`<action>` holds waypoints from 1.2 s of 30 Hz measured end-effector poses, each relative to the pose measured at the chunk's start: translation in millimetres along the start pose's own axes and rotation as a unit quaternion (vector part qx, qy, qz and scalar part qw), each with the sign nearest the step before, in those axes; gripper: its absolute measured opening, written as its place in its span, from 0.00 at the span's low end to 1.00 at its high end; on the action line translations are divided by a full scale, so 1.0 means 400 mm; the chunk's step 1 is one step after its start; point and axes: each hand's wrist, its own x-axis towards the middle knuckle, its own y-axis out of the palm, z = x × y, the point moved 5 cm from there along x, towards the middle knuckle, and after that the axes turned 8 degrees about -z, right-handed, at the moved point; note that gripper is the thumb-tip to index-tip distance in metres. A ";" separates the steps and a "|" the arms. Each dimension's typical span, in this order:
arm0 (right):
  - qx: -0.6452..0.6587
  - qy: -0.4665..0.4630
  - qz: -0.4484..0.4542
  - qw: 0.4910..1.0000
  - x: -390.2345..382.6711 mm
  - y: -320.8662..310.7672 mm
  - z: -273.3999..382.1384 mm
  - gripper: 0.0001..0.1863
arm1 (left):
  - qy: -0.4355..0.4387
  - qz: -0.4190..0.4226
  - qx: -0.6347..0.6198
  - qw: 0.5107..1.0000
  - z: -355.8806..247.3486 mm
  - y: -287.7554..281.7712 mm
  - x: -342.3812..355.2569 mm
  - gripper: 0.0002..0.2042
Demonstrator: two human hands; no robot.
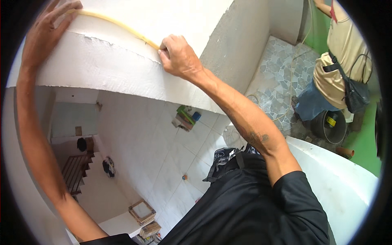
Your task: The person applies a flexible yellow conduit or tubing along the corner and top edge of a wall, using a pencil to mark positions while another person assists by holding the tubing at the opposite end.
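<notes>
A thin yellow strip, which looks like a measuring tape (116,21), bows across the white plastered wall above a ledge-like edge. Its left end meets my left hand (44,38), whose fingers reach over the wall with the thumb at the strip. My right hand (178,56) is closed around the other end, knuckles against the white wall edge (110,65). Whatever part of the strip lies inside the right fist is hidden.
Below the edge are a tiled floor (163,163), a stair railing (75,173) and a wooden-framed box (142,211). On the right, a person in a tan shirt (341,45) stands near a black bucket (329,127) and a hose (292,77).
</notes>
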 end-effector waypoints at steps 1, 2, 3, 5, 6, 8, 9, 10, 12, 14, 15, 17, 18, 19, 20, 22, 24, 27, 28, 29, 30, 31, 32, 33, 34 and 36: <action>0.004 0.013 0.010 1.000 0.004 0.002 0.006 0.05 | -0.008 0.006 0.007 1.000 0.000 -0.004 0.000 0.13; 0.010 0.014 0.013 1.000 0.006 0.002 0.018 0.05 | -0.015 0.014 0.013 1.000 0.002 -0.010 -0.001 0.13; 0.005 0.005 0.013 1.000 0.008 0.006 0.031 0.05 | -0.025 0.033 0.024 0.999 -0.003 -0.027 0.003 0.13; -0.045 0.004 0.022 0.999 0.003 -0.013 -0.008 0.06 | -0.035 0.007 0.029 0.999 -0.074 -0.028 0.033 0.12; -0.044 0.002 0.023 0.999 0.006 -0.011 0.000 0.05 | -0.042 -0.041 0.009 0.998 -0.092 -0.048 0.034 0.10; -0.044 -0.011 0.012 0.999 0.001 0.000 0.005 0.05 | -0.067 -0.065 -0.011 0.996 -0.112 -0.083 0.044 0.09; -0.037 -0.008 0.013 0.999 -0.001 0.001 0.004 0.05 | -0.077 -0.087 -0.011 0.993 -0.119 -0.096 0.045 0.09; -0.032 -0.006 0.014 0.999 0.005 0.005 0.012 0.05 | -0.089 -0.058 -0.021 0.994 -0.119 -0.101 0.047 0.08; -0.013 0.005 0.024 1.000 0.000 0.007 0.003 0.05 | -0.117 -0.026 -0.051 0.991 -0.138 -0.123 0.064 0.07; -0.005 -0.002 0.021 1.000 0.005 0.010 0.019 0.06 | -0.127 -0.034 -0.067 0.989 -0.137 -0.150 0.062 0.07; -0.008 0.003 0.025 1.000 0.004 0.007 0.019 0.06 | -0.130 -0.029 -0.090 0.987 -0.141 -0.151 0.065 0.07; -0.019 -0.003 0.027 0.999 0.006 -0.004 0.012 0.07 | -0.140 -0.050 -0.108 0.983 -0.147 -0.156 0.074 0.06; -0.015 -0.001 0.029 0.999 0.008 -0.003 0.014 0.07 | -0.142 -0.045 -0.111 0.983 -0.146 -0.159 0.075 0.06; -0.022 -0.005 0.026 0.999 0.008 -0.004 0.017 0.07 | -0.143 -0.040 -0.114 0.982 -0.147 -0.160 0.075 0.07; -0.013 -0.001 0.029 1.000 0.007 -0.004 0.018 0.07 | -0.142 -0.048 -0.114 0.982 -0.149 -0.162 0.075 0.07; 0.001 0.002 0.026 1.000 0.008 -0.004 0.019 0.07 | -0.146 -0.050 -0.104 0.982 -0.149 -0.155 0.072 0.06; -0.002 -0.003 0.021 1.000 0.008 -0.003 0.021 0.07 | -0.149 -0.056 -0.112 0.981 -0.148 -0.157 0.072 0.06; 0.003 -0.001 0.022 1.000 0.005 -0.003 0.022 0.08 | -0.153 -0.061 -0.126 0.978 -0.151 -0.159 0.072 0.06; 0.007 0.004 0.022 1.000 0.003 -0.003 0.020 0.08 | -0.155 -0.061 -0.132 0.977 -0.152 -0.159 0.073 0.06; 0.011 0.009 0.023 1.000 0.001 -0.003 0.017 0.08 | -0.152 -0.068 -0.132 0.977 -0.153 -0.160 0.074 0.06; 0.009 0.009 0.022 1.000 0.003 -0.004 0.017 0.08 | -0.152 -0.069 -0.137 0.976 -0.153 -0.159 0.076 0.06; 0.005 0.007 0.018 1.000 0.002 -0.007 0.017 0.08 | -0.152 -0.071 -0.143 0.975 -0.153 -0.157 0.078 0.06; 0.006 0.013 0.019 1.000 0.001 -0.011 0.013 0.08 | -0.149 -0.077 -0.143 0.975 -0.154 -0.153 0.080 0.06; 0.012 0.019 0.021 1.000 0.001 -0.007 0.015 0.08 | -0.152 -0.074 -0.149 0.974 -0.150 -0.151 0.078 0.06; 0.023 0.014 0.022 0.999 0.004 -0.004 0.019 0.08 | -0.155 -0.071 -0.155 0.973 -0.146 -0.152 0.075 0.05; 0.025 0.005 0.011 1.000 0.005 0.001 0.023 0.08 | -0.152 -0.074 -0.154 0.973 -0.143 -0.158 0.075 0.05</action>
